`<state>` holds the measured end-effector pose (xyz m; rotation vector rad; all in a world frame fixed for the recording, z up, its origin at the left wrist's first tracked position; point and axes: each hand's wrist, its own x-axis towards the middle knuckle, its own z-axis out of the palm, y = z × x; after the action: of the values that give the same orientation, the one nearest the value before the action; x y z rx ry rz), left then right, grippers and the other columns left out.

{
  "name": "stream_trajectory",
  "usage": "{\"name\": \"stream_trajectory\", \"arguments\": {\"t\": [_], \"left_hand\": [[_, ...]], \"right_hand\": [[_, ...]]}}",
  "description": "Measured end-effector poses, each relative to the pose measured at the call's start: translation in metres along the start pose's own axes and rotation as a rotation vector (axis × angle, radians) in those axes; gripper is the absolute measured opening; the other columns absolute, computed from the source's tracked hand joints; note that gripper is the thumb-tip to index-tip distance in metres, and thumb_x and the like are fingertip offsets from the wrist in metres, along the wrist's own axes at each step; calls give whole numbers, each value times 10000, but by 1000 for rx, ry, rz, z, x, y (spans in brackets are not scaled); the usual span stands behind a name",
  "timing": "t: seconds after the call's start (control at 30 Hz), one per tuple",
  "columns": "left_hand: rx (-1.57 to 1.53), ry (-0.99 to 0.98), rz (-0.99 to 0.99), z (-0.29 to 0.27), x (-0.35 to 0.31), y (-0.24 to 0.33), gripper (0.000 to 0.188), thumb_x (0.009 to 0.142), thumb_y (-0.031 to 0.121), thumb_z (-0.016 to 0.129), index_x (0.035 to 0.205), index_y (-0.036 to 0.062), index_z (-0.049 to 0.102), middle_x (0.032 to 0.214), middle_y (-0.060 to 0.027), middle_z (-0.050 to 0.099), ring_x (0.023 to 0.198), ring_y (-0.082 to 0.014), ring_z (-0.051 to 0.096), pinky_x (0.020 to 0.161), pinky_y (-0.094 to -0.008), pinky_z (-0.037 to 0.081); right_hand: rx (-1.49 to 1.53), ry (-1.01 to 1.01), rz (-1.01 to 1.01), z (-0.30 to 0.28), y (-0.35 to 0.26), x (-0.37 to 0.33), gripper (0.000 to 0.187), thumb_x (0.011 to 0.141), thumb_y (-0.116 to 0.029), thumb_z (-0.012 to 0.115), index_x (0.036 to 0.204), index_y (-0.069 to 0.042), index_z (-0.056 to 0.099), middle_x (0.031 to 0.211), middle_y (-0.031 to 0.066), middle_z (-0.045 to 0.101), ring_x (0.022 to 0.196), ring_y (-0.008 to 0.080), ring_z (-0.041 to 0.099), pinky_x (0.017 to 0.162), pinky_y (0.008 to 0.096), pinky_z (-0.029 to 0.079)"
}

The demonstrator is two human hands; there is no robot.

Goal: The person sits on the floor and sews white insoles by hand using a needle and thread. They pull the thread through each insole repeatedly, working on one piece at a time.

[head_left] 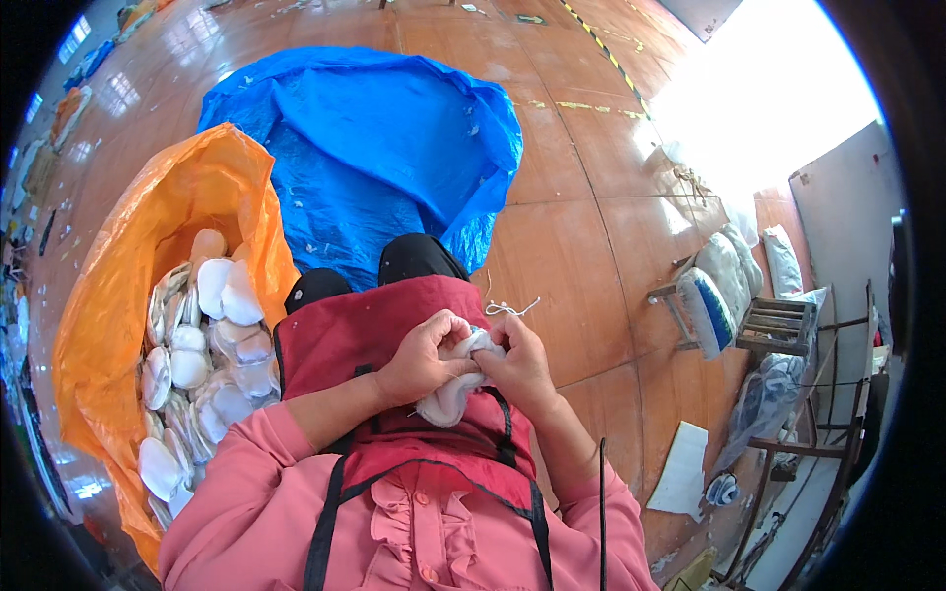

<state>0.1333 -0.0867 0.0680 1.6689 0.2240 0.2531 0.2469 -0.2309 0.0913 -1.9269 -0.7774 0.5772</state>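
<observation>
Over my lap, both hands hold a small white soft cloth piece (449,398), its lower end hanging below my fingers. My left hand (422,360) pinches its upper left part with thumb and fingers. My right hand (518,366) grips the upper right, fingertips close to the left ones. Part of the piece is hidden under the fingers, and a grey-blue patch shows at its top. White string (512,308) loops out just beyond my right hand. A red apron (330,340) lies across my lap under the piece.
At my left stands an open orange woven sack (118,286) holding many white sole-shaped pads (189,368). Ahead, a large open blue sack (384,128) spreads on the brown floor (562,266). To the right are a wooden stool (778,325), stuffed bags (729,266) and a metal-framed rack (798,448).
</observation>
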Motion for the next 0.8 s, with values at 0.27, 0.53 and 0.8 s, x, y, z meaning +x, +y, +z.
{"name": "stream_trajectory", "arguments": {"t": [0.27,0.53,0.8], "left_hand": [[-17,50,-168,-2,7,-13,492,708,229,864,1027,32,545,957,-99,616,856,-181,595,772,-335,500],[263,182,-196,-18,21,-34,333,688,82,800,909,45,554,840,-109,628,766,-199,614,682,-352,495],[253,158,-200,-31,14,-49,251,683,40,748,859,40,570,810,-109,634,727,-223,611,655,-355,482]], "right_hand": [[-114,-64,101,8,-4,30,207,691,-167,687,745,-27,544,699,162,596,636,304,587,581,416,463],[-153,-2,10,46,16,52,257,648,-199,718,725,-25,546,610,113,545,573,204,544,537,372,422],[383,-371,191,15,31,35,214,910,-111,683,1081,5,626,972,27,654,888,118,625,782,271,524]]}}
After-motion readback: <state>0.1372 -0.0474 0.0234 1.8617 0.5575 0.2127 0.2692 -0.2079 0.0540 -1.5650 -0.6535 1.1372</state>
